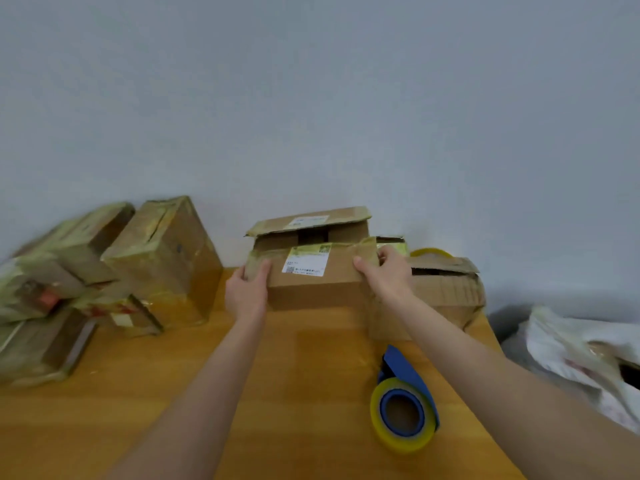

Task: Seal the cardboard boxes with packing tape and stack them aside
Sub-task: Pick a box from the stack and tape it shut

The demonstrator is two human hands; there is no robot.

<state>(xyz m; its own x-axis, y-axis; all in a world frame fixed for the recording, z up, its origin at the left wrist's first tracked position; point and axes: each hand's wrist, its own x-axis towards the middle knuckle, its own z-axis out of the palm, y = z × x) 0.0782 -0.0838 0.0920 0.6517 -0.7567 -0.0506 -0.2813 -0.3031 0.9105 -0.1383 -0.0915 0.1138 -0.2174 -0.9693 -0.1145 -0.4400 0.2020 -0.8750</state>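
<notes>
An open cardboard box (313, 289) with a white shipping label stands at the far side of the wooden table (173, 393). Its back flap is raised and its near flap folds toward me. My left hand (247, 291) grips the left end of that near flap. My right hand (384, 271) grips its right end, thumb on the front face. A blue tape dispenser (403, 400) with a yellowish roll of packing tape lies on the table near my right forearm, apart from both hands.
Several taped boxes (162, 261) are piled at the left of the table against the wall. Another open box (446, 292) with a tape roll (431, 252) on it stands to the right. Crumpled white plastic (581, 344) lies past the table's right edge.
</notes>
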